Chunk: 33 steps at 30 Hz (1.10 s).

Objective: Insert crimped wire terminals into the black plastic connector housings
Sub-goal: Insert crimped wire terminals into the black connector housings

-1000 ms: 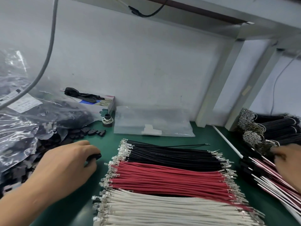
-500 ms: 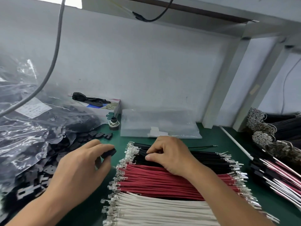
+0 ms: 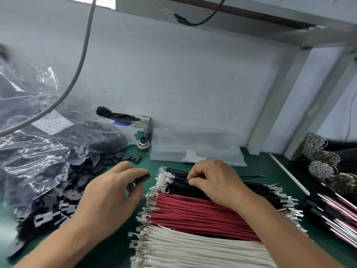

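Observation:
My left hand (image 3: 112, 194) holds a small black connector housing (image 3: 142, 178) between thumb and fingers, just left of the wire stacks. My right hand (image 3: 212, 180) rests on the black wires (image 3: 251, 188), its thumb and fingers pinching one of them near the terminal ends. Below the black wires lie red wires (image 3: 193, 209) and white wires (image 3: 193, 248), all with silver crimped terminals (image 3: 152, 198) along their left ends. Loose black housings (image 3: 63, 196) spill from a clear plastic bag (image 3: 29, 151) on the left.
A small box (image 3: 133, 124) and a rubber-band spool (image 3: 143, 144) stand by the back wall, beside an empty clear bag (image 3: 195, 147). Bundled assembled wires (image 3: 332, 206) and terminal bunches (image 3: 318, 151) fill the right side of the green mat (image 3: 116, 250). A grey cable (image 3: 81, 59) hangs at left.
My right hand came from the bundles at the far right onto the black wires and now pinches one. My left hand moved the housing right, closer to the terminals.

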Tool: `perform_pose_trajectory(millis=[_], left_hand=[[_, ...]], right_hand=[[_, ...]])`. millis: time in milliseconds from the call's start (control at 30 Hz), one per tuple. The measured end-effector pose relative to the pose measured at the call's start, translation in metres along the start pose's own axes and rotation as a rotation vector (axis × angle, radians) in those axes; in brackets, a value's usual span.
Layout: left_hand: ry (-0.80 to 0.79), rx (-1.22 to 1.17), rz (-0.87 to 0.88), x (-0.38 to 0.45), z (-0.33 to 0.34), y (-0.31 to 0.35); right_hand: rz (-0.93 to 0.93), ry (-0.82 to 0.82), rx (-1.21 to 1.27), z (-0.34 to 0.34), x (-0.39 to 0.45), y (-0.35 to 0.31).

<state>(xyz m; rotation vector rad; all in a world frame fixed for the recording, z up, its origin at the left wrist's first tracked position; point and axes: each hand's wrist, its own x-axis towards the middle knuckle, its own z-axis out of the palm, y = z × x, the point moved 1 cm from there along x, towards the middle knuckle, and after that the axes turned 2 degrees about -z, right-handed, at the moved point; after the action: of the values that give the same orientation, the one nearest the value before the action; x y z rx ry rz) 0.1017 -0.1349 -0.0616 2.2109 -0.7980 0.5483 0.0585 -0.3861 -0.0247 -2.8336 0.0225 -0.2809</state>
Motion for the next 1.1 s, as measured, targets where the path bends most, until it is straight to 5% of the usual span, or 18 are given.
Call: perform_pose_trajectory(millis=[367, 633, 867, 1100], left_hand=[[0.004, -0.051, -0.027, 0.001, -0.001, 0.001], [0.049, -0.12, 0.017, 0.002, -0.001, 0.004], [-0.001, -0.296, -0.004, -0.001, 0.0, 0.017], [-0.075, -0.4, -0.003, -0.004, 0.004, 0.025]], right_hand=[[-0.057, 0.288, 0.105, -0.053, 0.011, -0.002], [-0.448, 0.872, -0.216, -0.091, -0.018, -0.035], [-0.407, 0.582, -0.021, -0.011, -0.063, -0.032], [-0.328, 0.54, 0.126, 0.009, -0.073, -0.018]])
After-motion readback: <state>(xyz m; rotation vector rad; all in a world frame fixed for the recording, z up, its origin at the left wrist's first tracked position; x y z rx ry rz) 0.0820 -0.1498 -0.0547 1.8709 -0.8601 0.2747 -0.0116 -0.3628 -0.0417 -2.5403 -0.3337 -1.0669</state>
